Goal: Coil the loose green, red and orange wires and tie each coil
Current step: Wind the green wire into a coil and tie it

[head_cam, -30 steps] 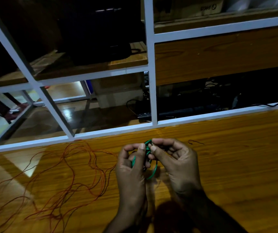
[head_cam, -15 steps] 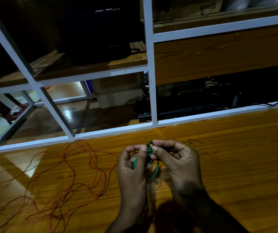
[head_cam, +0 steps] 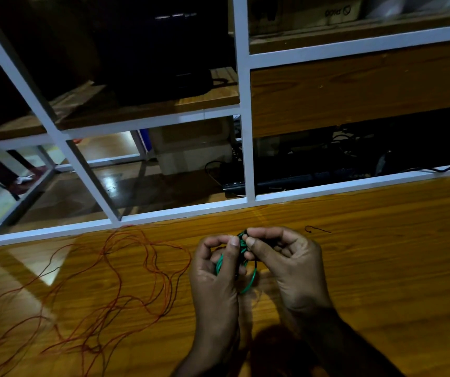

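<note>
Head view: a small green wire coil (head_cam: 248,278) held above the wooden tabletop (head_cam: 381,240), between both hands near the table's middle; the left hand (head_cam: 215,278) grasps the coil's left side, thumb and curled fingers round it; the right hand (head_cam: 289,262) pinches the coil's top between thumb and forefinger, where the strands bunch; the lower loop hangs free between the palms; loose red and orange wires (head_cam: 126,270) sprawl on the tabletop to the left, apart from the hands; a short dark wire scrap (head_cam: 317,229) lies just right of them; a white-framed shelf rack (head_cam: 243,110) stands behind the table.
</note>
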Action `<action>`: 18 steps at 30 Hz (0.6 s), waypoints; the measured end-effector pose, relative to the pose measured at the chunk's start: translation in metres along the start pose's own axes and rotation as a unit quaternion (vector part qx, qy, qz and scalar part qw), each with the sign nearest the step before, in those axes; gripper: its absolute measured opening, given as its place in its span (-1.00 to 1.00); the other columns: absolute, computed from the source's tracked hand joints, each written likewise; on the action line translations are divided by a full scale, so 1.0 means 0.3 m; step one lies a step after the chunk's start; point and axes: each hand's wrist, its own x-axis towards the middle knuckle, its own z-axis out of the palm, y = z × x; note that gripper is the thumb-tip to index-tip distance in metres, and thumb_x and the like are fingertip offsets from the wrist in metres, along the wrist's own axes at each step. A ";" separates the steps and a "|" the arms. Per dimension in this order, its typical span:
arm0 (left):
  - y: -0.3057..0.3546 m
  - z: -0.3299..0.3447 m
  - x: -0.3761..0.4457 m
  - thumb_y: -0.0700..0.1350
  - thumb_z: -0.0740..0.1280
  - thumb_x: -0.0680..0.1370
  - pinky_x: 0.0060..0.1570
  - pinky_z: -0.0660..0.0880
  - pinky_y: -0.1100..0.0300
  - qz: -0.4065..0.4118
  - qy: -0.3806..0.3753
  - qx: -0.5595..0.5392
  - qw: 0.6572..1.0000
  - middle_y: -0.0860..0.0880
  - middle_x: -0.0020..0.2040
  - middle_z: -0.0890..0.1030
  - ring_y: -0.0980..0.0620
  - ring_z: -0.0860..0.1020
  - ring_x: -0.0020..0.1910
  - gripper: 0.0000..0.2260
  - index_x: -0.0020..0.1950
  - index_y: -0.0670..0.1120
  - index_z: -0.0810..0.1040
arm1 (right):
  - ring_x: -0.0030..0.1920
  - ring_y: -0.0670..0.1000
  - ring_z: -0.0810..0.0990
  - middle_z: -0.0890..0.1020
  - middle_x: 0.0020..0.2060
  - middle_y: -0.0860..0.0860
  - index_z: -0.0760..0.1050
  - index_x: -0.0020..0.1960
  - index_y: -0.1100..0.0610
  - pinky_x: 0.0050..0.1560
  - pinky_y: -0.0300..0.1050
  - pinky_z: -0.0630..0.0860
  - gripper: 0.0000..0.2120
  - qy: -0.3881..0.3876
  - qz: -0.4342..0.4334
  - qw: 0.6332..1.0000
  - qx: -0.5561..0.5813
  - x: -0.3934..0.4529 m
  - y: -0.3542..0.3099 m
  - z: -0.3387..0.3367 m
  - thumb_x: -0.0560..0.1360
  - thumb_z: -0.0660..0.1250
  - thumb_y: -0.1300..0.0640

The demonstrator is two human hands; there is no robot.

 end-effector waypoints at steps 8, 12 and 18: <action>0.011 0.003 -0.007 -0.18 0.36 0.57 -0.31 0.50 0.31 0.000 0.003 -0.003 1.000 -0.06 -0.27 0.57 0.16 0.55 -0.34 -0.78 -0.18 0.14 0.62 | -0.22 0.00 0.71 0.73 -0.19 0.12 0.65 -0.11 0.17 -0.23 -0.25 0.61 -0.86 -0.008 0.009 1.000 0.001 0.003 -0.011 -0.004 0.43 0.47 0.39; 0.012 0.002 -0.007 -0.18 0.36 0.57 -0.33 0.50 0.31 -0.001 0.001 0.003 1.000 -0.07 -0.29 0.56 0.16 0.53 -0.36 -0.76 -0.18 0.15 0.61 | -0.19 -0.01 0.70 0.74 -0.17 0.11 0.67 -0.12 0.14 -0.23 -0.25 0.59 -0.86 -0.019 0.012 1.000 -0.012 0.006 -0.013 -0.012 0.43 0.48 0.36; 0.024 0.007 -0.008 -0.05 0.48 0.50 -0.34 0.50 0.32 -0.005 -0.001 -0.007 1.000 -0.06 -0.29 0.57 0.17 0.54 -0.37 -0.86 -0.21 0.15 0.62 | -0.20 -0.03 0.66 0.73 -0.17 0.07 0.70 -0.16 0.05 -0.30 -0.25 0.55 -0.86 -0.017 0.016 1.000 -0.020 0.004 -0.007 -0.021 0.42 0.48 0.28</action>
